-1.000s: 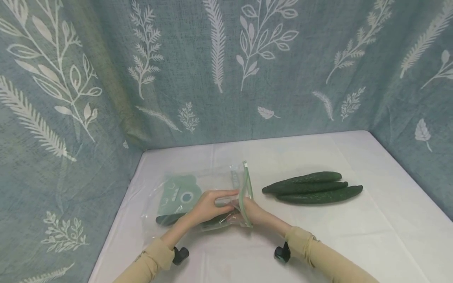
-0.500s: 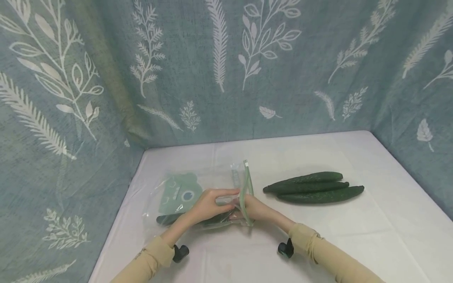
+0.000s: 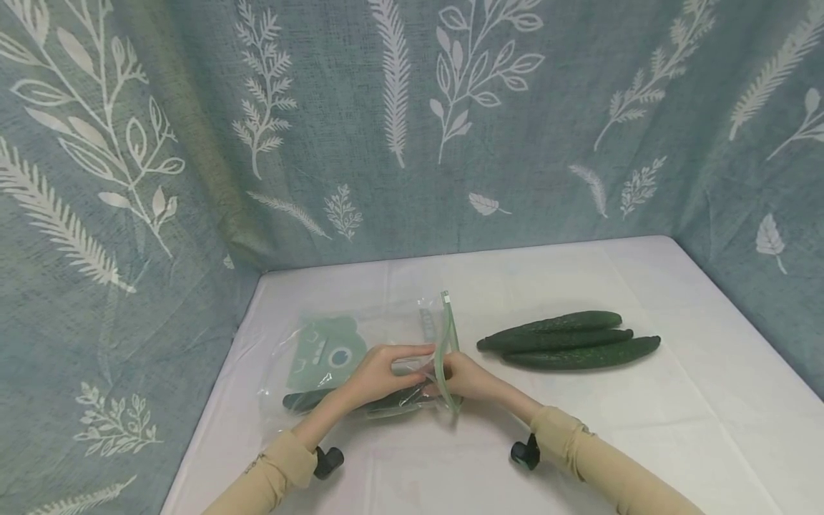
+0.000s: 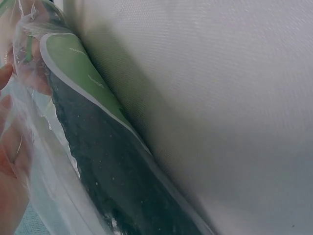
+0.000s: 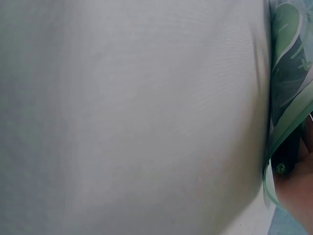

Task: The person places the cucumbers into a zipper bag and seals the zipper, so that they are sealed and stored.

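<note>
A clear zip bag (image 3: 393, 322) with a green rim and a printed green cartoon figure lies on the left half of the table. Inside it, along the near side, is a dark green cucumber (image 3: 305, 399), seen close up in the left wrist view. My left hand (image 3: 376, 375) holds the bag by its plastic near the mouth. Through the opening reaches my right hand (image 3: 473, 379), its fingers partly behind the plastic. In the right wrist view that hand (image 5: 296, 193) has its fingers around the cucumber's end (image 5: 282, 165), just within the green rim.
Several cucumbers lie side by side as a group, among them the nearest cucumber (image 3: 582, 357), to the right of the bag. The table (image 3: 566, 450) wears a white cloth. A patterned blue-green curtain (image 3: 412, 179) hangs behind and on both sides.
My right hand has drawn slightly to the right at the bag's mouth, and more of it shows outside the rim. The left hand has stayed in place on the bag.
</note>
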Demonstrator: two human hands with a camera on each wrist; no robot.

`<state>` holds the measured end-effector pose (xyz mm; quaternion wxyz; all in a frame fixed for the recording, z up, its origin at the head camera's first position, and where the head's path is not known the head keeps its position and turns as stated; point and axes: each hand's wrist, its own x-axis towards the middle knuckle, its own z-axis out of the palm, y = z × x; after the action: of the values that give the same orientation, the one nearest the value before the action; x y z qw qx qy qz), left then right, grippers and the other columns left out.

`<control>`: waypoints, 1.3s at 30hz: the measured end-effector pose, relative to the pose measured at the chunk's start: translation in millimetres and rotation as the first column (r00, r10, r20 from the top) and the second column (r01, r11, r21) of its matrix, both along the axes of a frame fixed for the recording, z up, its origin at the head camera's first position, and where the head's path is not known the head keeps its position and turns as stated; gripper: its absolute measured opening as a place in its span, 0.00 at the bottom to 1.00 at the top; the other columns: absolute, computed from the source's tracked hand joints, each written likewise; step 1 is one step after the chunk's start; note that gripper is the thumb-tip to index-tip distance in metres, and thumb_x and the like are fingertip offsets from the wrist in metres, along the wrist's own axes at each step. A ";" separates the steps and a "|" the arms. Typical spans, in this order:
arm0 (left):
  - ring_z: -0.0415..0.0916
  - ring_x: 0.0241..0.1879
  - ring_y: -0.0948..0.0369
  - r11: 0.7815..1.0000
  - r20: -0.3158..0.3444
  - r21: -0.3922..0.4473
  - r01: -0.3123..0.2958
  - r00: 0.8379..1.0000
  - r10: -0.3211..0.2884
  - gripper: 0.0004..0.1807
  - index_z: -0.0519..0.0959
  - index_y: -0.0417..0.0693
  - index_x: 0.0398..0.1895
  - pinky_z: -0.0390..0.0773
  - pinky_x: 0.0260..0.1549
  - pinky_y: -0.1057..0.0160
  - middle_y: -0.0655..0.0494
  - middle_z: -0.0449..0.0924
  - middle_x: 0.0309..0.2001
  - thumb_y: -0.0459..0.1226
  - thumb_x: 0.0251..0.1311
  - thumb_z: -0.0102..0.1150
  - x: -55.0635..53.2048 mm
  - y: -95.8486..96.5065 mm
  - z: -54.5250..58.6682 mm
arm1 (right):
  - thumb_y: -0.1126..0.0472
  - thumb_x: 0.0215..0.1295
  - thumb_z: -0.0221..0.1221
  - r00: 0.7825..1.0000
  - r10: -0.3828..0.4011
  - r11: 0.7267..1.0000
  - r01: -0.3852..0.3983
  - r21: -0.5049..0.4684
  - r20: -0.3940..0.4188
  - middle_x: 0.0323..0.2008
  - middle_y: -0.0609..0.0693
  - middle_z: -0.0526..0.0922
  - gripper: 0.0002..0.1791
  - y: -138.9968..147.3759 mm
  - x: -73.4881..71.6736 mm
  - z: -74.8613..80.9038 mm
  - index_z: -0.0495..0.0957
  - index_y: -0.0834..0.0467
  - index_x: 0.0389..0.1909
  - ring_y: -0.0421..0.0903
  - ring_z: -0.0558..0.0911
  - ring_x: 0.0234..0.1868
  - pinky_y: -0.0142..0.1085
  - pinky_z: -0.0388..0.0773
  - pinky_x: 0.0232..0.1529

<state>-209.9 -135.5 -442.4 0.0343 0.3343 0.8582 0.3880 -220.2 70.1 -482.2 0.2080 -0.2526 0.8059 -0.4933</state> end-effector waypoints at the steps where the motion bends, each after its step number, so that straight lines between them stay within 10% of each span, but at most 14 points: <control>1: 0.77 0.56 0.55 1.000 0.003 0.001 0.000 1.000 0.000 0.24 0.77 0.53 0.58 0.78 0.55 0.55 0.58 0.79 0.56 0.37 0.55 0.66 -0.1 -0.1 -0.2 | 0.56 0.54 0.67 1.000 0.000 1.000 0.000 0.002 -0.001 0.43 0.51 0.87 0.19 0.5 0.3 0.0 0.82 0.57 0.48 0.47 0.83 0.48 0.43 0.78 0.53; 39: 0.76 0.57 0.55 1.000 0.031 -0.008 -0.025 0.999 0.025 0.25 0.77 0.55 0.57 0.77 0.56 0.53 0.59 0.79 0.56 0.38 0.53 0.67 2.0 -1.1 -1.7 | 0.55 0.60 0.63 0.992 -0.051 0.998 0.055 0.031 -0.119 0.51 0.51 0.83 0.19 59.8 9.2 18.0 0.80 0.55 0.52 0.53 0.80 0.56 0.49 0.77 0.57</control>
<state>-207.9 -136.6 -444.1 0.0442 0.3172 0.8632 0.3903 -211.0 129.9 -464.2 0.1509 -0.2562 0.8316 -0.4690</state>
